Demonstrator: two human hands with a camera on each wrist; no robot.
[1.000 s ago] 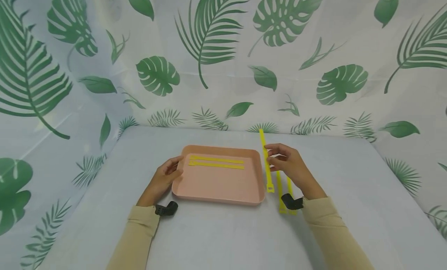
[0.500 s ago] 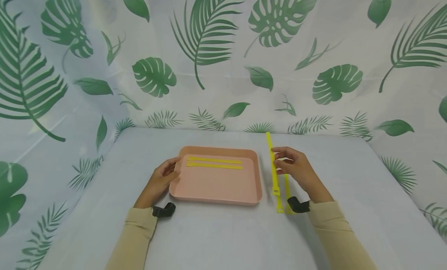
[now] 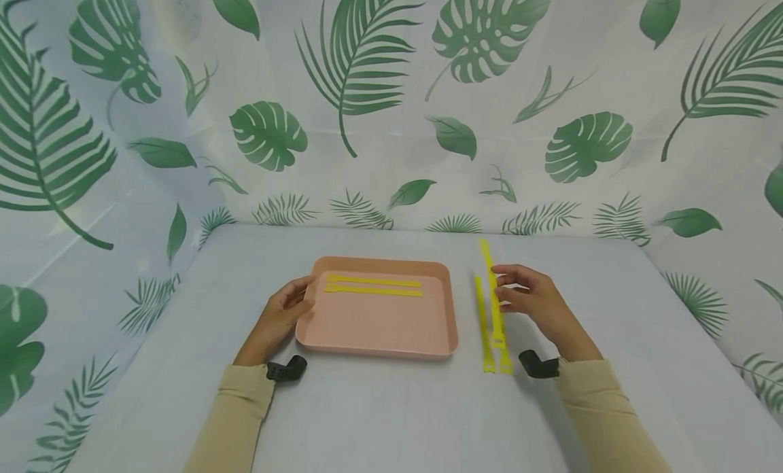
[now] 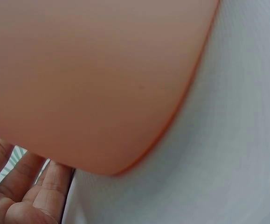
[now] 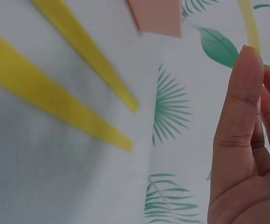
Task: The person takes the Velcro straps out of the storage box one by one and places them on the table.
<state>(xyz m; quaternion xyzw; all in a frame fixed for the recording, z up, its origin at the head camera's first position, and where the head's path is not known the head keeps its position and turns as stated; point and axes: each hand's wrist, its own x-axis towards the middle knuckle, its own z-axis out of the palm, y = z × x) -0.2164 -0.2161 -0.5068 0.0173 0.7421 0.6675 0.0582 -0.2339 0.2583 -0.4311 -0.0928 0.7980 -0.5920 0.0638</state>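
Observation:
My left hand (image 3: 276, 323) grips the left side of a shallow pink tray (image 3: 379, 334); the left wrist view has its fingers (image 4: 51, 186) against the tray's edge, tips partly hidden. Two yellow hook-and-loop cable ties (image 3: 373, 291) lie side by side in the tray's far part. Right of the tray, my right hand (image 3: 544, 302) pinches a third yellow cable tie (image 3: 496, 320) near its middle, slotted head downward. Two more ties lie lengthwise on the table: one on the left (image 3: 483, 323), the other (image 3: 506, 361) mostly covered from the head view by the held tie.
A white cloth covers the table (image 3: 391, 418). Behind it hangs a white backdrop (image 3: 391, 147) printed with green leaves. Black wrist cameras sit at my left cuff (image 3: 287, 369) and right cuff (image 3: 538, 364).
My right hand has moved rightward and slightly nearer with the cable tie, away from the tray and over the right-hand tie on the table. The left hand keeps its place on the tray.

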